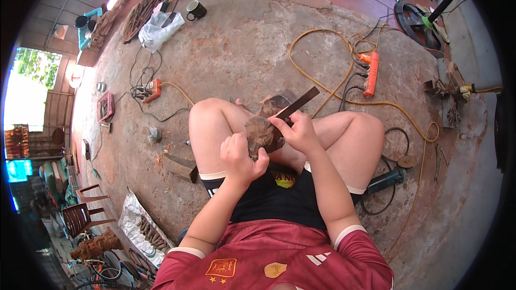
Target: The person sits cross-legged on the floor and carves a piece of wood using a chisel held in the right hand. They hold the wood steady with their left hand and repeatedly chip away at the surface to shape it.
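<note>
I sit with bent knees, and a brown carved wooden piece [260,130] with an uneven surface lies between them. My left hand [242,157] is closed around its near left edge, thumb on top. In my right hand [296,133] is a flat dark file [302,102], pinched between thumb and fingers and slanting up to the right. Its lower end meets or overlaps the wood; whether it presses there I cannot tell. A dark rounded thing [284,98] shows partly behind the wood.
A yellow cord runs to an orange power strip [371,75] at the right; another orange socket box [151,91] is at the left. A green power tool [386,180] lies by my right knee, a wooden wedge [180,167] by my left thigh. A dark mug [196,9] stands farther off.
</note>
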`<state>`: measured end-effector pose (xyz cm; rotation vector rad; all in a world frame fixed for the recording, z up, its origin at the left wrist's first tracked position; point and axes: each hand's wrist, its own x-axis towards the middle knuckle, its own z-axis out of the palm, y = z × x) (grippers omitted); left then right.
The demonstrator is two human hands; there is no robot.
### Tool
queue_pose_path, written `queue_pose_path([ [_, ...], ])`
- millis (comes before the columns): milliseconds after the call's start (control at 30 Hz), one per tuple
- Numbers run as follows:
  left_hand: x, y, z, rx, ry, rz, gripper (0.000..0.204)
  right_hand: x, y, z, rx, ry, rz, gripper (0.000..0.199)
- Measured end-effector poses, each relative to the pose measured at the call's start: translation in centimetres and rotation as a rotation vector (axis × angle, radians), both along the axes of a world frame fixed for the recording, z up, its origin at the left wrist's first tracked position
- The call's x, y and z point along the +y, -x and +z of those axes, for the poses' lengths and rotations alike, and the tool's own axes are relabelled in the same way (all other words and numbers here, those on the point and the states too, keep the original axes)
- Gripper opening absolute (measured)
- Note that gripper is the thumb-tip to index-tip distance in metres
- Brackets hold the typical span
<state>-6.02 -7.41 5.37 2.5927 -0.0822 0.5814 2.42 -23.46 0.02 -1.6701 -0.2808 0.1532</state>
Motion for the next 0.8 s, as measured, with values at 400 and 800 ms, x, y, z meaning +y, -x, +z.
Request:
queue_pose_path([
  [400,-0.3,-0.1,0.2,0.014,0.025,0.022,0.034,0.9,0.4,-1.9,0.024,-0.119,-0.086,0.02],
  [800,-0.3,0.1,0.6,0.04,0.025,0.016,0.034,0.5,0.3,-1.4,0.123,-0.062,-0.046,0.015],
])
